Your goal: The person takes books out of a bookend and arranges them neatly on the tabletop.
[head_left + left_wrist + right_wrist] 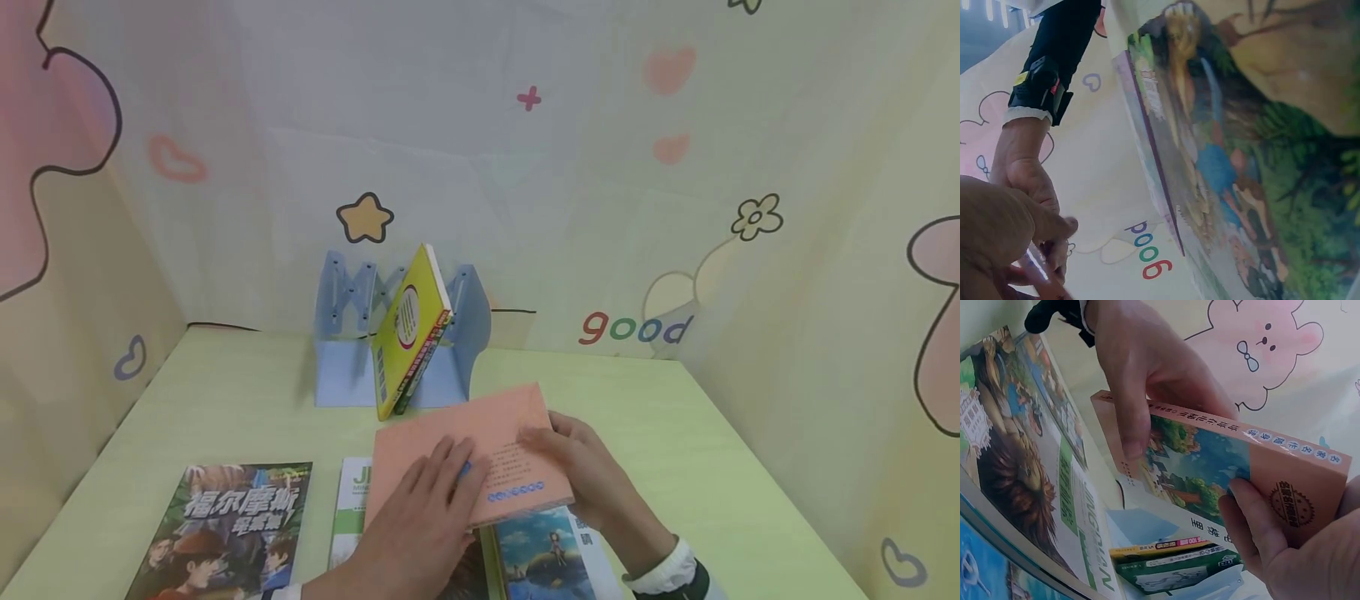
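Observation:
Both hands hold a thin pink book (487, 421) above the table, its back cover facing up. My left hand (423, 521) lies across the left part of that cover with its fingers together; in the right wrist view its thumb presses the illustrated front cover. At the book's right end my right hand (592, 471) grips it, thumb on top and fingers against the front. Beyond it, a blue bookend rack (468, 317) holds a leaning yellow book (412, 333) with a dark-green one beside it.
A comic-style book (225, 533) lies at the table's left. Below the hands are a white-and-green book (348, 500), partly covered, and a blue illustrated book (551, 550). Printed cloth walls (585, 208) surround the pale table (675, 433).

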{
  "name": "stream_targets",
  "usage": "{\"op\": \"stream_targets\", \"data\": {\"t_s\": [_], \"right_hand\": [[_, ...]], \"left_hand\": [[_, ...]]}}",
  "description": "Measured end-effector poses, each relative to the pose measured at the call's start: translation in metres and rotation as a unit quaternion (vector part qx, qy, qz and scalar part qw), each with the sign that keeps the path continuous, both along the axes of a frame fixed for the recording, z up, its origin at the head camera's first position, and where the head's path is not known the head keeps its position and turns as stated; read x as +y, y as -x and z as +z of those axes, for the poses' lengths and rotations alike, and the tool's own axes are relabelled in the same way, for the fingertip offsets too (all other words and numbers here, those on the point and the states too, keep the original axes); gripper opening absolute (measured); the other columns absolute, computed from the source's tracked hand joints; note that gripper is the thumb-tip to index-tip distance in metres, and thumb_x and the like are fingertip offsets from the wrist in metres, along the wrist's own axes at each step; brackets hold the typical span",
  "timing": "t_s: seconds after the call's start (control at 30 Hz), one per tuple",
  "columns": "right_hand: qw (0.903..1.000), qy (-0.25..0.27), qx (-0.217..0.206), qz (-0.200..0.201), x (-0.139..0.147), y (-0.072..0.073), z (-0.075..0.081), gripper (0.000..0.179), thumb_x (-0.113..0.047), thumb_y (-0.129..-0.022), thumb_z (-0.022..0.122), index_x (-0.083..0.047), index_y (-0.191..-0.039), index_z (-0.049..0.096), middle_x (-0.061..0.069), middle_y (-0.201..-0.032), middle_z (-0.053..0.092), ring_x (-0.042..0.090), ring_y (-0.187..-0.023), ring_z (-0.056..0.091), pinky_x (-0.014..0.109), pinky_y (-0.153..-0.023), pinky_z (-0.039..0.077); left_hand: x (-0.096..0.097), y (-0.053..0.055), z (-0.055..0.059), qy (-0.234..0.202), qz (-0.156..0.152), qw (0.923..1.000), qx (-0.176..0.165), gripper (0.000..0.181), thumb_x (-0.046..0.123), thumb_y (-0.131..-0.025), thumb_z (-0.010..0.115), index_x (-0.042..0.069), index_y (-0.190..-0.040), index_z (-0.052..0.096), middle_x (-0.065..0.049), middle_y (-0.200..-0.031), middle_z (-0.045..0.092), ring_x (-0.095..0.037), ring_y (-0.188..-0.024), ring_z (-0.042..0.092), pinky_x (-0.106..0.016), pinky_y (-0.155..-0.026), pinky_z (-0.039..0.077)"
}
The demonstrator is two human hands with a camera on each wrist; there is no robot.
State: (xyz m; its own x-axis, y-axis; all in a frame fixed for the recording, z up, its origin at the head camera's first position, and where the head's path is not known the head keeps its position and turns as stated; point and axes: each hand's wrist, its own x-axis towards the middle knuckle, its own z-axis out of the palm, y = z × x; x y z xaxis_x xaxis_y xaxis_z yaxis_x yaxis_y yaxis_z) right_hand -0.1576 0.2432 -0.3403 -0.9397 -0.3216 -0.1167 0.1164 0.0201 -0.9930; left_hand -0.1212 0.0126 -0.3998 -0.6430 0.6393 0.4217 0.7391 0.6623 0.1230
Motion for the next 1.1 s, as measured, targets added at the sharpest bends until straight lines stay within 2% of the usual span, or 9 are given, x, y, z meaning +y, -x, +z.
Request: {"op": "stream_targets", "data": {"t_s": [0.1, 0.17, 0.23, 0.5, 0.6, 0.7, 0.87, 1.0, 1.1], "right_hand": [[0.9997, 0.015, -0.011, 0.013, 0.000, 0.001, -0.003, 0.054, -0.021, -0.108, 0.052, 0.011, -0.148, 0.037, 0.008, -0.100, 0.075, 0.017, -0.083, 0.076, 0.029, -0.071, 0.062], [0.9994, 0.021, -0.018, 0.021, 0.000, 0.001, -0.005, 0.052, -0.021, -0.108, 0.051, 0.012, -0.146, 0.039, 0.007, -0.098, 0.075, 0.016, -0.083, 0.076, 0.028, -0.071, 0.061], [0.9990, 0.025, -0.026, 0.027, 0.000, 0.002, -0.007, 0.052, -0.022, -0.107, 0.052, 0.012, -0.145, 0.041, 0.007, -0.097, 0.075, 0.015, -0.082, 0.076, 0.027, -0.071, 0.061], [0.9980, 0.020, -0.044, 0.041, 0.000, 0.004, -0.013, 0.054, -0.026, -0.110, 0.048, 0.010, -0.150, 0.041, 0.005, -0.100, 0.075, 0.012, -0.084, 0.074, 0.027, -0.079, 0.060], [0.9976, 0.028, -0.048, 0.041, 0.000, 0.005, -0.014, 0.054, -0.029, -0.111, 0.045, 0.010, -0.148, 0.042, 0.004, -0.100, 0.075, 0.011, -0.085, 0.073, 0.027, -0.081, 0.059], [0.9970, 0.047, -0.048, 0.039, 0.001, 0.005, -0.013, 0.055, -0.034, -0.112, 0.042, 0.008, -0.147, 0.042, 0.004, -0.104, 0.073, 0.012, -0.090, 0.072, 0.026, -0.083, 0.058], [0.9935, 0.092, -0.030, 0.059, 0.001, 0.004, -0.011, 0.063, -0.044, -0.113, 0.036, 0.003, -0.154, 0.032, 0.006, -0.116, 0.072, 0.017, -0.100, 0.073, 0.034, -0.087, 0.060], [0.9836, 0.150, -0.013, 0.099, 0.002, 0.006, -0.011, 0.055, -0.046, -0.114, 0.028, -0.007, -0.148, 0.046, 0.007, -0.116, 0.073, 0.020, -0.097, 0.074, 0.036, -0.082, 0.062], [0.9773, 0.174, -0.006, 0.120, 0.003, 0.008, -0.010, 0.051, -0.042, -0.115, 0.022, -0.013, -0.137, 0.057, 0.006, -0.112, 0.073, 0.020, -0.096, 0.073, 0.033, -0.081, 0.061]], "left_hand": [[-0.002, 0.000, -0.002, 0.000, -0.003, 0.9999, -0.011, 0.091, 0.041, -0.091, 0.080, 0.005, -0.159, 0.030, -0.019, -0.163, 0.033, -0.039, -0.149, 0.035, -0.053, -0.114, 0.040], [-0.004, 0.001, -0.003, 0.001, -0.002, 0.9998, -0.020, 0.103, 0.056, -0.085, 0.080, 0.006, -0.159, 0.029, -0.018, -0.163, 0.032, -0.039, -0.149, 0.034, -0.054, -0.115, 0.039], [-0.005, 0.002, -0.004, 0.001, -0.003, 0.9998, -0.018, 0.108, 0.061, -0.081, 0.082, 0.007, -0.158, 0.030, -0.018, -0.163, 0.034, -0.039, -0.148, 0.036, -0.054, -0.115, 0.039], [-0.008, 0.007, -0.004, 0.004, -0.022, 0.9993, 0.031, 0.081, 0.016, -0.088, 0.085, 0.007, -0.153, 0.038, -0.019, -0.154, 0.044, -0.039, -0.139, 0.048, -0.051, -0.107, 0.048], [-0.011, 0.008, 0.000, 0.006, -0.031, 0.9994, 0.017, 0.079, 0.008, -0.089, 0.082, 0.006, -0.154, 0.037, -0.020, -0.155, 0.044, -0.040, -0.140, 0.047, -0.052, -0.106, 0.049], [-0.014, 0.009, 0.005, 0.001, -0.037, 0.9991, -0.020, 0.078, 0.002, -0.091, 0.078, 0.006, -0.156, 0.035, -0.018, -0.158, 0.042, -0.038, -0.143, 0.044, -0.052, -0.108, 0.048], [-0.016, 0.010, 0.012, -0.016, -0.023, 0.9989, -0.038, 0.074, 0.001, -0.092, 0.076, 0.008, -0.155, 0.039, -0.012, -0.158, 0.044, -0.034, -0.144, 0.044, -0.049, -0.109, 0.046], [-0.020, 0.011, 0.021, -0.058, -0.019, 0.9977, -0.030, 0.078, -0.001, -0.087, 0.080, 0.012, -0.153, 0.038, -0.006, -0.153, 0.049, -0.025, -0.140, 0.050, -0.045, -0.108, 0.048], [-0.023, 0.012, 0.027, -0.102, -0.011, 0.9935, -0.049, 0.084, -0.002, -0.086, 0.081, 0.017, -0.154, 0.035, -0.001, -0.151, 0.051, -0.018, -0.134, 0.054, -0.040, -0.105, 0.051]]}}
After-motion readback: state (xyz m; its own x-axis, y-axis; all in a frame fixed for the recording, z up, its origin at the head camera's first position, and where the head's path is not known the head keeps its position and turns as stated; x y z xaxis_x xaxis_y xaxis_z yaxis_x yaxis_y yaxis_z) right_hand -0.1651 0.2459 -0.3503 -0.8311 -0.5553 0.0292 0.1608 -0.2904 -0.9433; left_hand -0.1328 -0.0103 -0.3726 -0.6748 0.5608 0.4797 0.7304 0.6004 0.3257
